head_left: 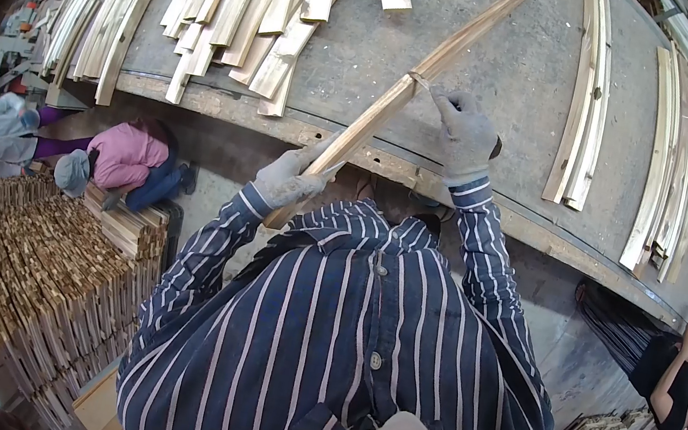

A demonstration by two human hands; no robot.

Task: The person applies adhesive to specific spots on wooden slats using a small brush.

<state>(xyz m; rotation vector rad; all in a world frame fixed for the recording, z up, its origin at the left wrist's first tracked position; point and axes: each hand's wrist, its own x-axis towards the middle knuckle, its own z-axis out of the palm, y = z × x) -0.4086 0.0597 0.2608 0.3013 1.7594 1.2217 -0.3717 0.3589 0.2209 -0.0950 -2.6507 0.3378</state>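
Observation:
My gloved left hand (289,178) is closed around the lower end of a long wooden strip (378,112). The strip slants up and to the right over the table's front edge. Beside its middle is my gloved right hand (463,135), its fingers bent in towards a splinter or thin strand on the strip's edge. What those fingers hold, if anything, is too small to make out.
The grey table (508,88) carries a pile of light strips (243,1) at left and more strips (585,100) at right. Stacked wood (39,266) stands at lower left, near a person in pink (130,156). Another person (677,385) is at far right.

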